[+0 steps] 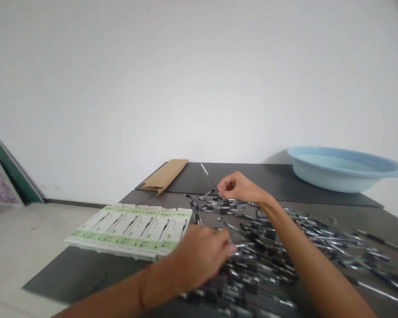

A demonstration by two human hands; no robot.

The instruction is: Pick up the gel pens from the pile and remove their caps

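- My right hand point(239, 187) is raised over the far edge of the pen pile point(272, 256), its fingertips pinched on one end of a thin refill point(208, 176) that slants up and away.
- My left hand point(202, 256) lies knuckles-up on the pile's near side, fingers curled among the pens. It is too blurred to tell whether they grip one.
- Just left of it is a row of green-and-white boxes point(132, 226), packed side by side.
- A brown paper sleeve point(166, 176) lies beyond them, and a blue basin point(345, 170) stands far right on the dark table point(86, 274).
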